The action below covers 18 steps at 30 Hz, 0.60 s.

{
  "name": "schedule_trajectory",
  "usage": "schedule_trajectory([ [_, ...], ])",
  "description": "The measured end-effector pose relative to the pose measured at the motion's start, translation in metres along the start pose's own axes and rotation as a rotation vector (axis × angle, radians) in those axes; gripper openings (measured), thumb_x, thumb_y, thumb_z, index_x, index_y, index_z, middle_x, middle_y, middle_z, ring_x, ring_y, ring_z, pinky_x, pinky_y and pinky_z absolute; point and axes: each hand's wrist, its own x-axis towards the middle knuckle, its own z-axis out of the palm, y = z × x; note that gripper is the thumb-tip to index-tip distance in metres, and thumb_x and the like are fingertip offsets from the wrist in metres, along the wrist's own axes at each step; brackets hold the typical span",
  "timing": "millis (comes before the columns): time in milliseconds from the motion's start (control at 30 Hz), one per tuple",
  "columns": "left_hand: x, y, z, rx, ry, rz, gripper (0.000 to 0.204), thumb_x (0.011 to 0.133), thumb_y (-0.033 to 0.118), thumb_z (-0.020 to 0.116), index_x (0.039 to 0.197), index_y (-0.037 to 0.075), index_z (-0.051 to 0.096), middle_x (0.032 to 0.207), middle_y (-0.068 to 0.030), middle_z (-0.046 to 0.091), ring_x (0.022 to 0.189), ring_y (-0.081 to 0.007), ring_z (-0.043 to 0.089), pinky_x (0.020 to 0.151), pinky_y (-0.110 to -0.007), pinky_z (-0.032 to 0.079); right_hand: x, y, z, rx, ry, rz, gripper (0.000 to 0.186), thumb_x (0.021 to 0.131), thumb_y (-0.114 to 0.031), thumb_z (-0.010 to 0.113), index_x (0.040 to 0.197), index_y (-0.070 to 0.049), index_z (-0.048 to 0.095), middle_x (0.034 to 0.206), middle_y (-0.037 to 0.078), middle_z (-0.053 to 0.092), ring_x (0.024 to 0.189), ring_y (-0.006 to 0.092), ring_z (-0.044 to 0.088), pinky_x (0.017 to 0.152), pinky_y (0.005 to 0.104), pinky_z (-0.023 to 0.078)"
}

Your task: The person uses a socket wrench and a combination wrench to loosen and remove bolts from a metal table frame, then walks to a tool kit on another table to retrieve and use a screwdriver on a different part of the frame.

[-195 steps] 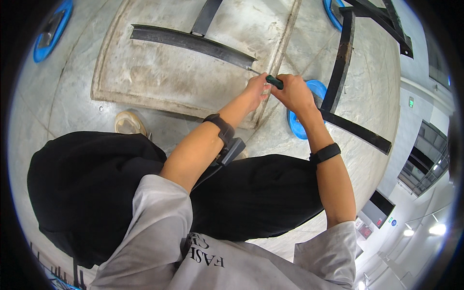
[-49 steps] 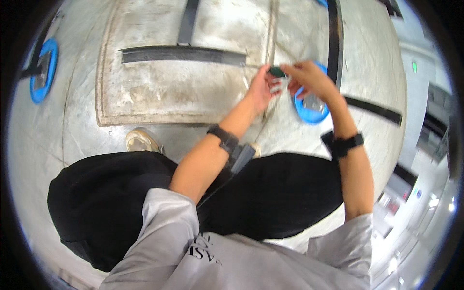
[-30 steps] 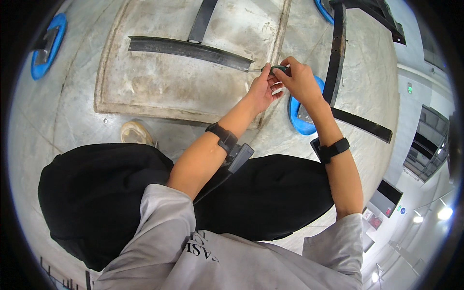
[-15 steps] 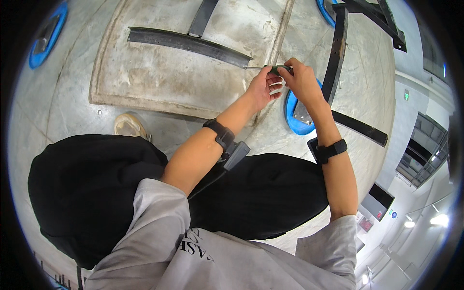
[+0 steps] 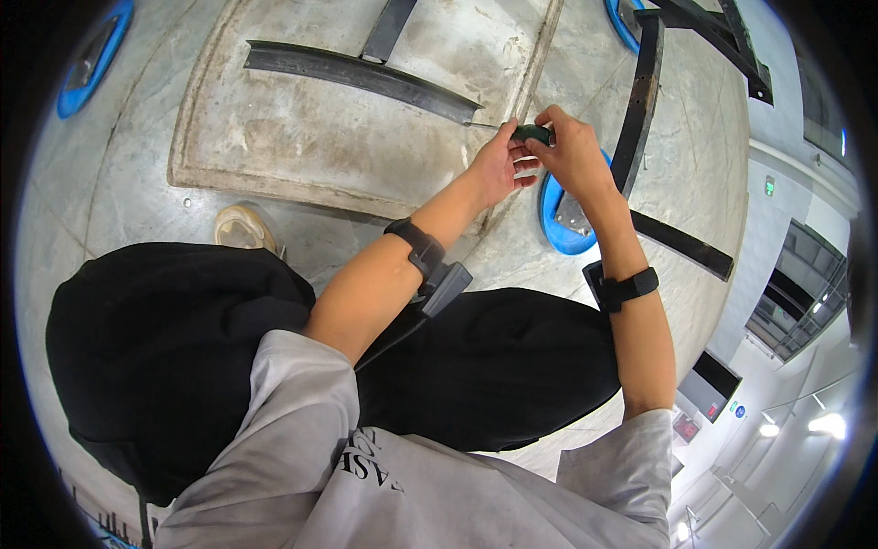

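Note:
A screwdriver (image 5: 532, 134) with a dark green handle lies level between my two hands, its thin shaft pointing left. The tip of that shaft reaches the right end of a long black metal channel bar (image 5: 366, 84); whether it touches a screw there is too small to tell. My right hand (image 5: 572, 154) grips the back of the handle between thumb and fingers. At the front of the handle, my left hand (image 5: 495, 172) pinches with its thumb side, while its other fingers curl loosely below. The bar rests on a pale, stained panel (image 5: 293, 146).
Another black bar (image 5: 391, 27) meets the channel bar from the far side. Right of my hands stands a black metal frame (image 5: 637, 110) with a blue-rimmed foot (image 5: 569, 240). A black beam (image 5: 681, 245) extends right. My shoe (image 5: 243, 227) is beside the panel's near edge.
My right fingers have shifted on the handle, and more of the green grip shows. The view has moved slightly; both hands stay at the bar's right end.

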Motion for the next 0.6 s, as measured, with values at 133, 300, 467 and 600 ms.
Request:
schedule_trajectory([
  [133,-0.0002,-0.0015,-0.0012,0.032,0.017,0.017,0.037,0.097,0.052,0.046,0.092,0.018,0.059,0.097,-0.0004,0.064,0.097,-0.0189,0.056,0.084,-0.042,0.043,-0.0030,-0.0021,0.0026,0.013,0.081,-0.095,0.033,0.085,-0.024,0.070,0.094,0.006,0.061,0.083,0.028,0.067,0.080,0.0451,0.066,0.069,0.0490,0.052],
  [300,-0.0016,-0.0002,-0.0054,0.004,-0.053,-0.030,0.037,0.100,0.051,0.040,0.100,0.019,0.059,0.103,0.0032,0.063,0.098,-0.0157,0.055,0.084,-0.038,0.045,-0.0005,-0.0002,0.0025,-0.063,-0.115,0.249,0.031,0.078,-0.014,0.073,0.099,0.004,0.059,0.092,0.028,0.065,0.087,0.0442,0.065,0.074,0.0468,0.052],
  [467,-0.0010,-0.0033,-0.0076,0.087,-0.038,-0.039,0.035,0.099,0.048,0.041,0.102,0.019,0.060,0.104,0.0026,0.063,0.099,-0.0159,0.056,0.084,-0.040,0.046,-0.0033,0.0024,0.0054,-0.034,0.061,-0.089,0.032,0.086,-0.024,0.069,0.092,0.006,0.059,0.083,0.030,0.066,0.083,0.0470,0.065,0.071,0.0495,0.052],
  [600,0.0009,-0.0035,-0.0081,0.060,-0.013,-0.014,0.037,0.098,0.052,0.044,0.099,0.018,0.060,0.103,0.0016,0.063,0.098,-0.0170,0.056,0.083,-0.040,0.046,-0.0045,0.0004,0.0059,-0.043,-0.004,0.139,0.026,0.081,-0.015,0.070,0.094,0.005,0.059,0.089,0.029,0.066,0.086,0.0461,0.065,0.073,0.0483,0.052],
])
